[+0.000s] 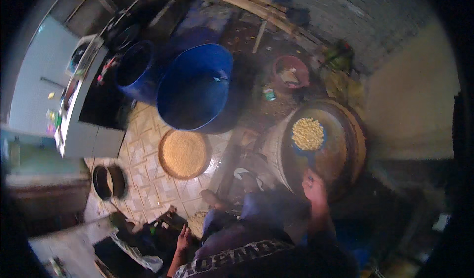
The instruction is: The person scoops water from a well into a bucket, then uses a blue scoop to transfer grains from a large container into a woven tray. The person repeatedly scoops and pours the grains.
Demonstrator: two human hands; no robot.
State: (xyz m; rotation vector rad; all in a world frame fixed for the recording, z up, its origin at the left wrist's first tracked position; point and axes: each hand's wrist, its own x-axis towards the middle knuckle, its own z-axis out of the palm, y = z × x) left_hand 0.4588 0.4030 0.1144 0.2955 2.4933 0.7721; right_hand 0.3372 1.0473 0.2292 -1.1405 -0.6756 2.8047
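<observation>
My right hand (314,185) is closed around the handle of a blue scoop (311,156). Pale yellow kernel-like pieces (308,133) heap up in its round bowl. Below the scoop is a large round vat (338,162) with a brownish inside; steam or haze blurs what lies in it. My left hand (184,237) hangs low by my left leg, its fingers stretched out and nothing visible in them. Dark objects that I cannot make out are close beside it.
Ahead stands a big blue tub (192,90), with a blue barrel (134,71) behind it. A round tray of tan grain (185,154) rests on the tiled floor (140,130). A red basin (290,72) sits beyond the vat. At left are a metal ring-shaped pan (108,182) and a white-sided stove (94,142).
</observation>
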